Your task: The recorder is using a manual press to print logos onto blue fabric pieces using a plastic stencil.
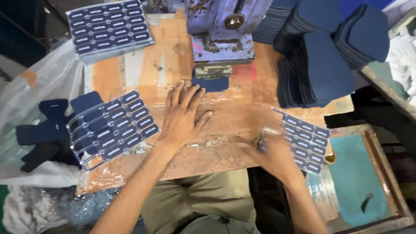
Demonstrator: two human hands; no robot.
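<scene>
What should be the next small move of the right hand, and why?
Probably the right hand should peel one dark label from the label sheet it touches and carry it toward the navy fabric piece under the press. That piece appears bare, and the left hand lies flat just before it. The right hand is blurred, so its grip is unclear.

A small garment-trim workshop.
A worn metal press [221,39] stands on a plastic-covered wooden counter [173,69], with stacks of cut navy fabric pieces [325,56] beside it and clear sheets of dark labels [115,125] laid out, more fabric pieces in a plastic bag [39,91].
</scene>
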